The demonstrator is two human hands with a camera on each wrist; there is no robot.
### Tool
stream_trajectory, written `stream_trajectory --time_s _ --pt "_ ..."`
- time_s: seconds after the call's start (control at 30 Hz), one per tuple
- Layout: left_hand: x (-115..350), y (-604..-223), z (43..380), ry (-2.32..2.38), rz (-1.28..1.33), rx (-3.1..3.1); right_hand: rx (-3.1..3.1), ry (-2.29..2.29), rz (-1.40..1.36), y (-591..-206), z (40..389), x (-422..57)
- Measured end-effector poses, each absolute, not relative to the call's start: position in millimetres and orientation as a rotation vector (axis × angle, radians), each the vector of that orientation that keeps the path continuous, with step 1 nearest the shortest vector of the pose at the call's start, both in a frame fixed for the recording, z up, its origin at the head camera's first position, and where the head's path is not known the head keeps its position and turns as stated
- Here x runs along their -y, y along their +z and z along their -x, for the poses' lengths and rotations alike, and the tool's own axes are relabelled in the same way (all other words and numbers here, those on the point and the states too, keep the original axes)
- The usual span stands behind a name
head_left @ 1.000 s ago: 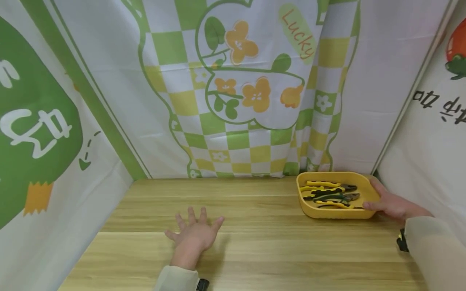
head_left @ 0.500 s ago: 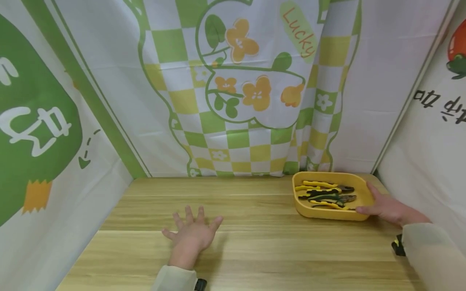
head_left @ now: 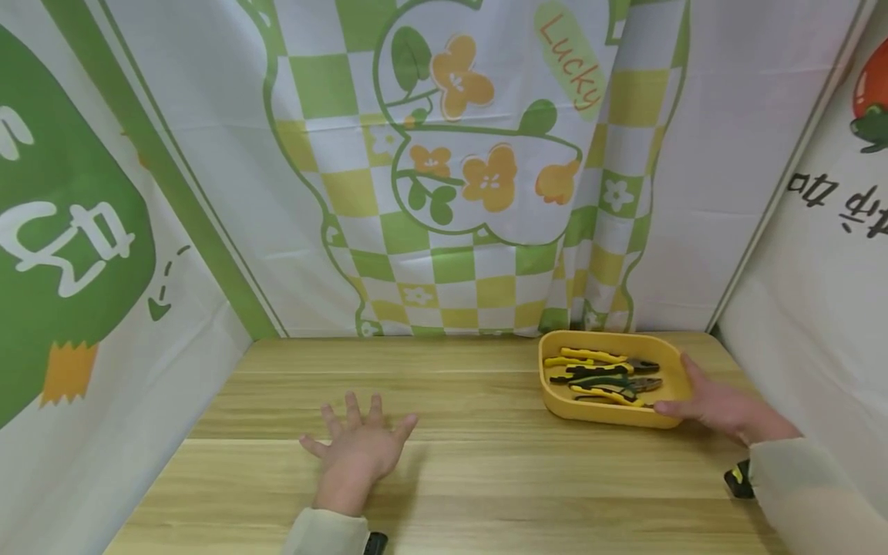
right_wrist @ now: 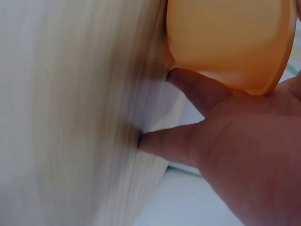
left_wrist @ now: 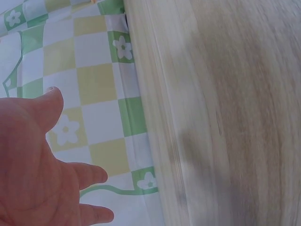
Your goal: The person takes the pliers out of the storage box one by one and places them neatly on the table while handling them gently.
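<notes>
My right hand (head_left: 714,405) holds the right end of a yellow plastic tray (head_left: 597,412), its thumb over the front rim. In the right wrist view, two fingers (right_wrist: 169,141) extend down beside the tray's outer wall (right_wrist: 225,42) toward the tabletop. Several pliers lie in the tray, among them yellow-and-black ones (head_left: 590,355) and a green-handled pair (head_left: 603,381), heads to the right. Off to the left, my left hand (head_left: 361,447) is spread with straight fingers over the table, holding nothing. The left wrist view shows its thumb and fingers (left_wrist: 89,174) apart.
A wood-grain table (head_left: 472,478) lies beneath both hands. A checked green and yellow cloth (head_left: 472,262) hangs along its back edge. Printed fabric walls, one with a green patch (head_left: 76,254), close in the left and right sides.
The tray has slid left and slightly toward me with the pliers inside, my right hand moving along with it. My left hand has drifted slightly left, still spread.
</notes>
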State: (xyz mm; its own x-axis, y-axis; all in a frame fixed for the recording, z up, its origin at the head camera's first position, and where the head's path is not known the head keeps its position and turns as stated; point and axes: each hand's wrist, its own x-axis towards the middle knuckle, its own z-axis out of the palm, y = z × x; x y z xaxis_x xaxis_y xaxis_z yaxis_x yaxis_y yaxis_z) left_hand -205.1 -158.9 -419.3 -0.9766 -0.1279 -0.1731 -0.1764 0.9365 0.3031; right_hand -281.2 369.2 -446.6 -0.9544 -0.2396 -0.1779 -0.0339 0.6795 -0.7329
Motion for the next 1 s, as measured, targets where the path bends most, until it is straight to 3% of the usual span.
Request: stream_trajectory --time_s 1.0 --pt "162.6 -420.0 202.9 0.499 0.236 -2.948 -2.612 -1.135 0.264 -443.1 245.5 -294.9"
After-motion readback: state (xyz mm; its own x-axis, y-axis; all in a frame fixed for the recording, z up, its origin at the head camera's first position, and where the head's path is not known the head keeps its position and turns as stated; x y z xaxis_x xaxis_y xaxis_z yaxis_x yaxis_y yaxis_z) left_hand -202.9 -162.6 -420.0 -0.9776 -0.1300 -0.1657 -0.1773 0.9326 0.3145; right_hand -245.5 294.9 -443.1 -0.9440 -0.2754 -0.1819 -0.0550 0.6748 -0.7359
